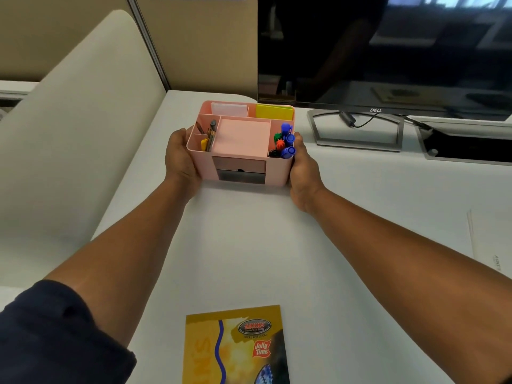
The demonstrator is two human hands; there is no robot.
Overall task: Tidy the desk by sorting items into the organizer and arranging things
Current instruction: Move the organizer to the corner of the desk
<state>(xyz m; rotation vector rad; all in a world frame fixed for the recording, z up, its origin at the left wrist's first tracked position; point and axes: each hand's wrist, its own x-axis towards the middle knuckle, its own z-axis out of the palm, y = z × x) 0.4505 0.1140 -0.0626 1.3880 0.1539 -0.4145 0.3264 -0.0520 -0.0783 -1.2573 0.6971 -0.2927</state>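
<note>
Pink organizer (239,162) sits on counter (249,245) before monitor (388,51), loaded. Left hand (180,159) and right hand (303,173) clasp its side walls. Likely light, rigid, smooth plastic; hold low, level, lest markers (286,139) spill.

Organizer (239,173) on desk (249,245) between both hands, monitor (388,51) behind-right, booklet (235,347) in front.

Both hands, left (180,156) and right (303,170), grip the pink organizer (238,162) on the white desk (249,245).
</note>
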